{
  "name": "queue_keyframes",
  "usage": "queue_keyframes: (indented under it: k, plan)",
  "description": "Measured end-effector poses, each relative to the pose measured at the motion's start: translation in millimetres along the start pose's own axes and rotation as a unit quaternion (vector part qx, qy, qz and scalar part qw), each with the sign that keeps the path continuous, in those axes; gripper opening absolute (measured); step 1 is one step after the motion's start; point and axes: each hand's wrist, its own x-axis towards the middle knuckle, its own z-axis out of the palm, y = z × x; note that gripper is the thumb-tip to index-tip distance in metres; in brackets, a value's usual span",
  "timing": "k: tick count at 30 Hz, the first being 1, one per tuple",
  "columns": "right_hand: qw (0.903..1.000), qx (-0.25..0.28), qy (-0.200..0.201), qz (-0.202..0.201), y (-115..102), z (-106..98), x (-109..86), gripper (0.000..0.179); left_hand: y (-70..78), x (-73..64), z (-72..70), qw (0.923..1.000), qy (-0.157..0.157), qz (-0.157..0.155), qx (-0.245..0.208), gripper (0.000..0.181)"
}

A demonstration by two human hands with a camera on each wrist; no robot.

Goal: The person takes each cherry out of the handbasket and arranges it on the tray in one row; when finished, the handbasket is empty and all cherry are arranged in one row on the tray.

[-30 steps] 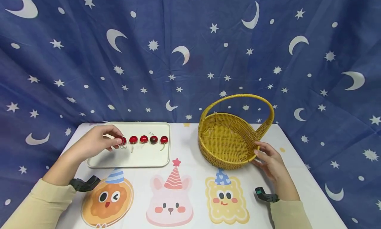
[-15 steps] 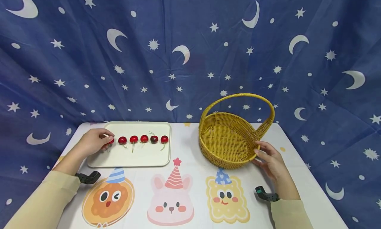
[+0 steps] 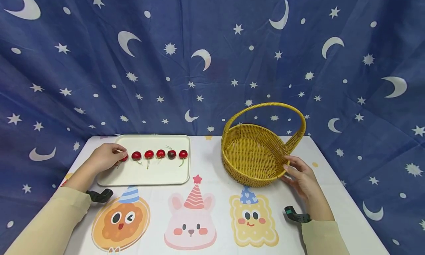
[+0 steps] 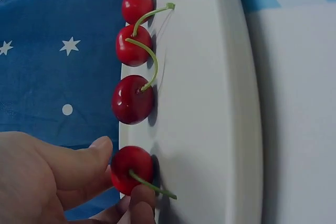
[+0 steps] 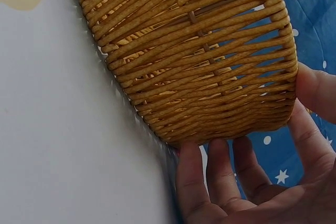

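At the left end of a row of red cherries point(image 3: 161, 154), my left hand point(image 3: 105, 158) pinches the endmost cherry point(image 4: 132, 170) between thumb and fingers. This cherry sits low at the pale tray point(image 3: 146, 177), its green stem pointing away from the hand in the left wrist view. A neighbouring dark red cherry point(image 4: 133, 99) lies a small gap away. On the right, my right hand point(image 3: 303, 175) holds the side of a yellow-brown woven basket point(image 3: 254, 155) with a tall handle. The thumb is at its rim and the fingertips touch the outer wall point(image 5: 210, 93).
A white cloth point(image 3: 206, 155) printed with cartoon figures covers the table. Behind it hangs a blue curtain point(image 3: 212, 85) with moons and stars. The basket handle point(image 3: 270, 104) arches high above the rim. No fruit shows inside the basket.
My left hand has moved left, from beside the second cherry to the endmost one, then stayed there. That cherry's stem has shifted slightly. The right hand and basket stay put.
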Motion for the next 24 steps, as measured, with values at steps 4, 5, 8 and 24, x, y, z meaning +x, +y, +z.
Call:
queue_keyframes:
  k: [4,5,8,24]
  plan:
    - [1.0000,0.000,0.000,-0.004,-1,0,0.2,0.043,2.6,-1.6,-1.7,1.0000,-0.004,-0.002,-0.008,0.040]
    - [1.0000,0.000,0.000,-0.005,-1,0,0.2,0.043,3.3,-2.1,-2.4,1.0000,-0.004,-0.003,-0.006,0.040]
    - [1.0000,0.000,0.002,-0.004,-1,1,-0.2,0.043,4.1,-3.6,-4.8,1.0000,-0.003,-0.005,0.000,0.041]
    - [0.9962,-0.079,-0.036,-0.006,-14,-3,-2.8,0.051,24.9,-35.5,-7.7,0.9864,0.136,0.022,0.089,0.056]
